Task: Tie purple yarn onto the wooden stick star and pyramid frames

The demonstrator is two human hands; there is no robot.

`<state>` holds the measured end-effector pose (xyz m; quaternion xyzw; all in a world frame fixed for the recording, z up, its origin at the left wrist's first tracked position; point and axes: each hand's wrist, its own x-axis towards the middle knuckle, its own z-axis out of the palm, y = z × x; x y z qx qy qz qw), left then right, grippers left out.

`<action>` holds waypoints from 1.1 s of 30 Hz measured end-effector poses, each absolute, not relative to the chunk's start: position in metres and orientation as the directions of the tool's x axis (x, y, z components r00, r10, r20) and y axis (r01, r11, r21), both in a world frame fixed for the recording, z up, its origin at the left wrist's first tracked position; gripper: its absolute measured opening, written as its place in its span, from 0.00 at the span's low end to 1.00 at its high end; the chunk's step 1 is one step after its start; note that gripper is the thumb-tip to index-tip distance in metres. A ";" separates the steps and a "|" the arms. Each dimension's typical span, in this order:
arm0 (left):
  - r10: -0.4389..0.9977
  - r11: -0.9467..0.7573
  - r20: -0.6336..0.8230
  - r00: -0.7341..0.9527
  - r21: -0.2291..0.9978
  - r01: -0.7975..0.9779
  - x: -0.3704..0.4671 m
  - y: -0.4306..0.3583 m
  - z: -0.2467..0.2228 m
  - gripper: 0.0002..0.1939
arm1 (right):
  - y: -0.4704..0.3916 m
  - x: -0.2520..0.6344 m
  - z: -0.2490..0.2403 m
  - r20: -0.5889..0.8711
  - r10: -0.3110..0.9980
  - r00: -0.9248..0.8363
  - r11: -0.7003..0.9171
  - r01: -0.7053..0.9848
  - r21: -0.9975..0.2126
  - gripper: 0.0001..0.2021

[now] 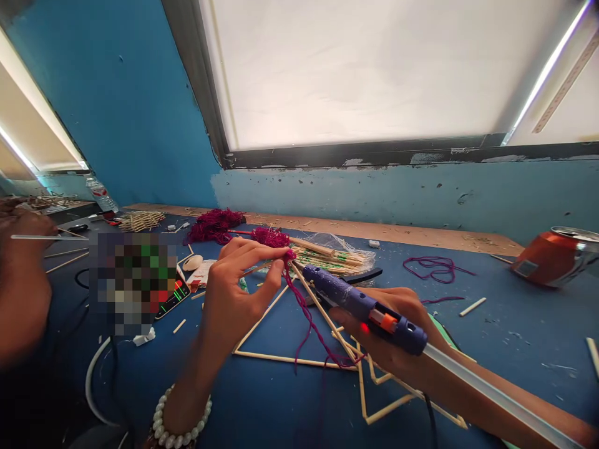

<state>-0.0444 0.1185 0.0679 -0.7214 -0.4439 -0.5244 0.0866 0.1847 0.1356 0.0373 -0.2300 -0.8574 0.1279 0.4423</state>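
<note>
My left hand pinches magenta yarn at the top of a thin wooden stick. Strands of the yarn hang from the fingertips down toward the table. In my right hand is a dark blue glue gun, its tip pointing at the pinched yarn and a long clear glue stick coming out of its back. Whether the tip touches the yarn I cannot tell. Below both hands lie frames of joined wooden sticks, partly hidden by my right hand.
Behind my hands are a magenta yarn heap and a plastic bag of sticks. A soda can lies tilted at the right, near a loose yarn piece. Another person's arm rests at the left, by a bundle of sticks.
</note>
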 end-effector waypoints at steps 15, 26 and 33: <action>0.527 -0.600 0.848 0.058 0.323 0.732 -0.043 0.118 0.068 0.05 | 0.138 0.184 0.028 0.718 0.471 -0.513 0.877 0.361 -0.318 0.11; 0.574 -0.598 0.818 0.023 0.401 0.694 -0.044 0.119 0.067 0.06 | 0.136 0.184 0.025 0.759 0.413 -0.503 0.888 0.409 -0.213 0.13; 0.510 -0.604 0.858 0.062 0.306 0.736 -0.042 0.118 0.067 0.05 | 0.139 0.185 0.025 0.755 0.394 -0.524 0.895 0.405 -0.187 0.12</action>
